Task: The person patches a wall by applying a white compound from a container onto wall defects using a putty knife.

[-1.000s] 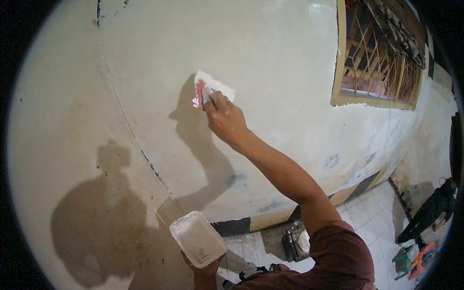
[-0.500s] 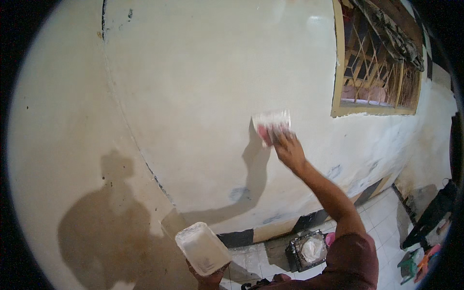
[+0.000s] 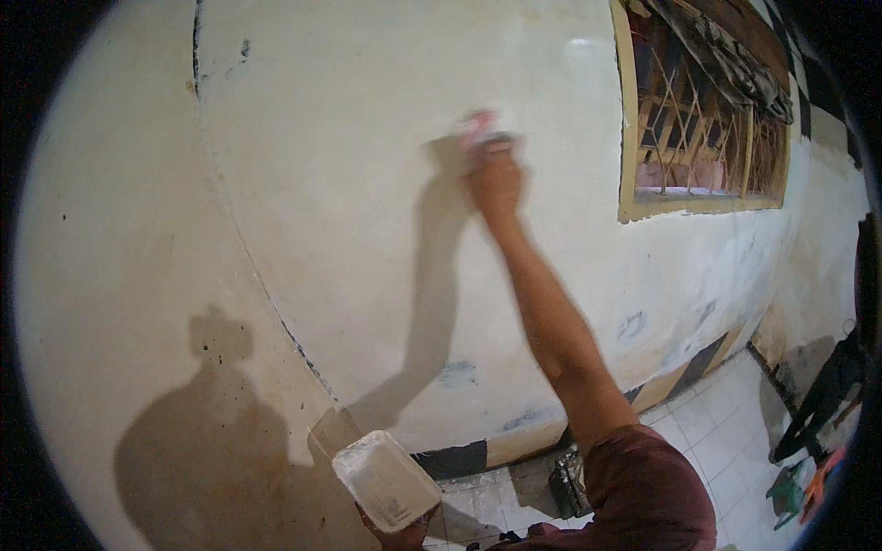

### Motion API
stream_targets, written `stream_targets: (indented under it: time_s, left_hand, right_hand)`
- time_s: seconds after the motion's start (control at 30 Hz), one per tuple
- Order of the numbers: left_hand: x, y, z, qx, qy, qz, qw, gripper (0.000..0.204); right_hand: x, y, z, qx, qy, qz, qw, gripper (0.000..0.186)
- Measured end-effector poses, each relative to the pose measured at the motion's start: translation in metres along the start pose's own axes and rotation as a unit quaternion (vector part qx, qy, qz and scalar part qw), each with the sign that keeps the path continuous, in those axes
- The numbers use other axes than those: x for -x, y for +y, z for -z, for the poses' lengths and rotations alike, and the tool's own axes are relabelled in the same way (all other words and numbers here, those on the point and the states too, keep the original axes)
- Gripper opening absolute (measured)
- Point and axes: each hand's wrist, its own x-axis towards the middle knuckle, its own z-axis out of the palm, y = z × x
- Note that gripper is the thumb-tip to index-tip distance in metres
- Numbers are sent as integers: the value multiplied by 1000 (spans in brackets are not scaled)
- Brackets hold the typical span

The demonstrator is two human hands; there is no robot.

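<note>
My right hand (image 3: 496, 179) is raised against the off-white wall (image 3: 349, 184), its fingers closed on a putty scraper (image 3: 479, 129). The scraper's red and white parts are smeared by motion, and its blade edge lies against or very close to the wall. Low in front of me, my left hand (image 3: 404, 531) grips a white rectangular plastic tub (image 3: 386, 482) from below. The tub tilts toward me, with whitish paste smeared over its inside. Most of the left fingers are hidden under the tub.
A barred window (image 3: 707, 147) with a yellowish frame is at the upper right. A long crack (image 3: 266, 294) runs down the wall at left. Beside my right arm a dark crate (image 3: 570, 482) stands on white floor tiles (image 3: 707, 427). Green and orange items (image 3: 787, 491) lie at far right.
My right hand has swept the scraper up and to the left across the wall. My left hand keeps the tub in nearly the same place. My right arm now covers more of the crate.
</note>
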Motion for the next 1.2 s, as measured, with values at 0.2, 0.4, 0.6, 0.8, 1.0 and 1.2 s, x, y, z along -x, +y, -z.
stream_targets:
  time_s: [0.2, 0.4, 0.6, 0.8, 1.0, 1.2]
  left_hand:
    - [6, -3, 5, -20, -12, -6, 1000, 82]
    - [5, -1, 16, -53, -41, -22, 997, 81]
    - [1, 3, 13, -56, -11, -2, 998, 80]
    - [-5, -3, -6, 46, -4, -1, 999, 80]
    - [-2, 6, -22, 118, 31, 54, 991, 82]
    - [0, 9, -19, 143, 59, 63, 986, 82]
  right_hand:
    - [112, -82, -23, -182, -64, 262, 946, 24]
    - [73, 36, 2, -25, 184, 360, 914, 24]
    - [99, 153, -8, 90, 32, 409, 907, 37]
    - [133, 208, 41, 76, 77, 219, 970, 24]
    - [-1, 186, 70, 47, 227, 30, 972, 15]
    - [92, 13, -50, -20, -73, 167, 983, 36]
